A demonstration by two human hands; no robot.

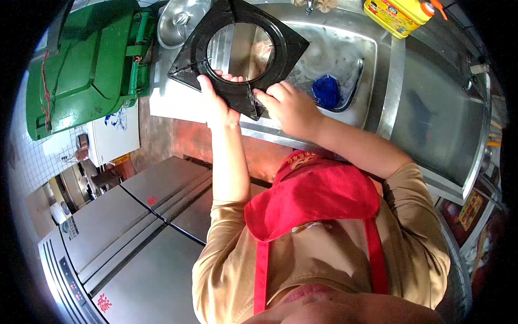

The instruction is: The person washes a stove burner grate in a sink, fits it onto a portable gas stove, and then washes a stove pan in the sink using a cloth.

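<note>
One black frame, probably stiff, heavyish, slick, hangs over the left of the sink; my left hand clamps its ring, likely the surest hold; my right hand touches a corner, grip unclear.

Pic's bright mid-frame w/ fisheye warp, blk corners.

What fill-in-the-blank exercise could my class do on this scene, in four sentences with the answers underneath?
1. The left hand and right hand are at a black frame whose central hole is ____ in shape.
2. The crumpled bundle in the sink basin is coloured ____.
3. The apron is coloured ____.
4. The yellow container has a cap coloured ____.

Missing words: round; blue; red; orange.
</note>
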